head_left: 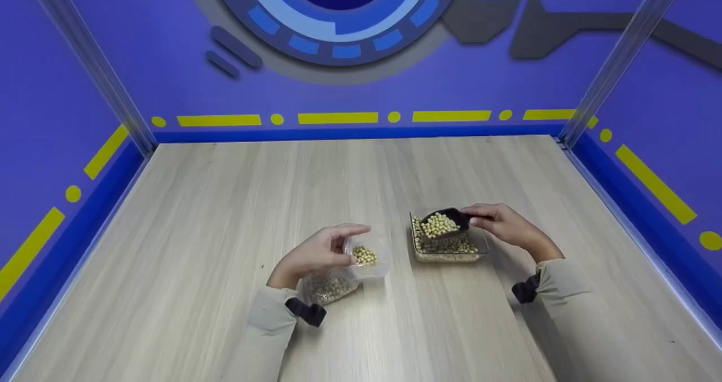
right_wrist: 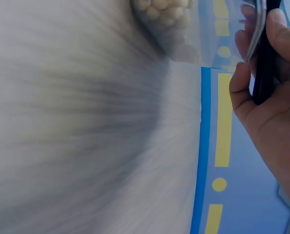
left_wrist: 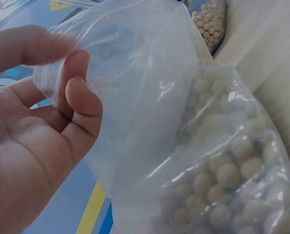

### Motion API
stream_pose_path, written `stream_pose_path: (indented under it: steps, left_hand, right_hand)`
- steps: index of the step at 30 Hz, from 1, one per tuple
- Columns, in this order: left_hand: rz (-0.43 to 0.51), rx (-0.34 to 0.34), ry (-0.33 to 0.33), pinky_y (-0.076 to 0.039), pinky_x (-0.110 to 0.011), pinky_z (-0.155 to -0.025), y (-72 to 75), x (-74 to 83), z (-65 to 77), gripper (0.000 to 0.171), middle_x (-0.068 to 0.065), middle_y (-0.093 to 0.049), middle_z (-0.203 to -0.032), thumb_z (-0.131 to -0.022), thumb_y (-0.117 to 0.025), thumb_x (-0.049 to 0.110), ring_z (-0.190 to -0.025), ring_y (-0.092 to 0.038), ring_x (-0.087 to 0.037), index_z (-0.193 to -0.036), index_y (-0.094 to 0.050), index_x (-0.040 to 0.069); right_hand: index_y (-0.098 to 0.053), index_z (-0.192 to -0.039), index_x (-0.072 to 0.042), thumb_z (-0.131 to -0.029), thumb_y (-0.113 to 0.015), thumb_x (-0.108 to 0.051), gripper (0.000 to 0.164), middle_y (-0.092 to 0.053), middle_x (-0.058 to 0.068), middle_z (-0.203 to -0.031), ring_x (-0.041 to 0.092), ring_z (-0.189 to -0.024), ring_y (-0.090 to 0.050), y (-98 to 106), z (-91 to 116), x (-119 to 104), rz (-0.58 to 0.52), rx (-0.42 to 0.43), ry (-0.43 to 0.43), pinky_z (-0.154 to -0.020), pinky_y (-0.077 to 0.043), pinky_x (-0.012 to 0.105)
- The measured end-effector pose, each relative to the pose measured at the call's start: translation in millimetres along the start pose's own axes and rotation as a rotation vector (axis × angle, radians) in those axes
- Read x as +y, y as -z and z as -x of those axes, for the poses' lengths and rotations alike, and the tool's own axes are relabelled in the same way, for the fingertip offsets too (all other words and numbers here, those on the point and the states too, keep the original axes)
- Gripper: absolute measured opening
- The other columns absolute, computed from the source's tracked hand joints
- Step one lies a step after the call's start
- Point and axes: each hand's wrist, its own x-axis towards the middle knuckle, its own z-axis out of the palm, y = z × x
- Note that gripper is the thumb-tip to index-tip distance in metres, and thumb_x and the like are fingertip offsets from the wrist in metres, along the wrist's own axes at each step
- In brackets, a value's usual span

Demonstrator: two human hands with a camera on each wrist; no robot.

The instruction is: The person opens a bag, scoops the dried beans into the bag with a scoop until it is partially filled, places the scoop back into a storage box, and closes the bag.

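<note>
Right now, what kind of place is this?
Probably a work booth: it has blue-purple walls on three sides, metal corner posts and a wood-patterned table between them.

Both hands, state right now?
Left hand: closed, holding the clear bag near its opening.
Right hand: closed, holding the black scoop, loaded with yellowish beans.

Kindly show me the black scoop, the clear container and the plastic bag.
Black scoop (head_left: 457,216), head view: bare inner surface.
Clear container (head_left: 448,257), head view: front wall.
Plastic bag (left_wrist: 140,105), left wrist view: clear upper part.
</note>
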Motion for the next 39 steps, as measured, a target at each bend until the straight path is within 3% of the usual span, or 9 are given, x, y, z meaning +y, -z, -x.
stream_pose_path:
  steps: [3, 8, 10, 17, 25, 32, 39]
  left_hand:
    - [-0.006, 0.007, 0.028, -0.035, -0.017, -0.06, -0.4, 0.8, -0.3, 0.064, -0.026, -0.047, -0.132, -0.08, -0.063, -0.001, -0.067, -0.035, -0.006, -0.14, -0.044, -0.004]
    - [-0.001, 0.029, 0.1, -0.034, -0.017, -0.059, -1.6, 2.0, -1.9, 0.065, -0.023, -0.05, -0.112, -0.078, -0.063, -0.004, -0.066, -0.035, -0.008, -0.14, -0.045, -0.003]
    - [-0.004, 0.036, 0.111, -0.035, -0.017, -0.059, -2.1, 2.2, -2.3, 0.064, -0.019, -0.05, -0.11, -0.078, -0.063, -0.005, -0.066, -0.035, -0.008, -0.14, -0.046, -0.002]
    - [-0.014, 0.032, 0.11, -0.036, -0.017, -0.06, -2.9, 1.8, -2.6, 0.065, -0.019, -0.05, -0.121, -0.077, -0.062, -0.005, -0.068, -0.036, -0.008, -0.14, -0.046, -0.001]
    - [-0.02, 0.037, 0.112, -0.035, -0.019, -0.061, -3.9, 4.8, -2.1, 0.065, -0.015, -0.05, -0.113, -0.077, -0.062, -0.004, -0.068, -0.034, -0.009, -0.14, -0.047, 0.0]
    - [-0.009, 0.032, 0.104, -0.039, -0.019, -0.067, -3.9, 3.5, -1.8, 0.065, -0.018, -0.047, -0.141, -0.077, -0.061, -0.004, -0.073, -0.038, -0.009, -0.14, -0.047, -0.001]
    - [-0.006, 0.029, 0.096, -0.041, -0.018, -0.069, -3.4, 2.9, -1.6, 0.064, -0.02, -0.045, -0.144, -0.077, -0.061, -0.005, -0.075, -0.04, -0.008, -0.139, -0.047, -0.002]
  right_hand:
    - [-0.056, -0.132, 0.001, -0.099, -0.051, -0.018, 0.039, -0.055, 0.024, -0.134, 0.034, -0.125, -0.051, 1, 0, -2, 0.021, 0.013, 0.031, -0.092, -0.045, 0.015]
    - [-0.058, -0.129, 0.004, -0.098, -0.052, -0.016, 0.037, -0.057, 0.027, -0.129, 0.005, -0.116, -0.056, 1, -2, -5, 0.013, 0.035, 0.08, -0.089, -0.045, 0.011]
    - [-0.058, -0.128, 0.005, -0.098, -0.052, -0.015, 0.036, -0.057, 0.028, -0.128, 0.0, -0.114, -0.055, 0, -3, -6, 0.002, 0.044, 0.088, -0.089, -0.045, 0.011]
    - [-0.06, -0.128, 0.002, -0.097, -0.053, -0.015, 0.035, -0.059, 0.024, -0.129, 0.023, -0.121, -0.055, -6, -9, -14, 0.002, 0.047, 0.085, -0.09, -0.044, 0.012]
    - [-0.061, -0.125, 0.005, -0.096, -0.055, -0.011, 0.034, -0.061, 0.025, -0.125, -0.003, -0.111, -0.054, -14, -16, -27, -0.007, 0.037, 0.15, -0.091, -0.044, 0.013]
    - [-0.063, -0.121, 0.006, -0.094, -0.057, -0.01, 0.032, -0.063, 0.026, -0.12, -0.004, -0.108, -0.055, -23, -20, -32, 0.003, 0.052, 0.212, -0.09, -0.044, 0.012]
    - [-0.063, -0.12, 0.006, -0.094, -0.057, -0.009, 0.031, -0.064, 0.025, -0.119, 0.0, -0.111, -0.055, -32, -26, -37, 0.013, 0.041, 0.272, -0.093, -0.042, 0.012]
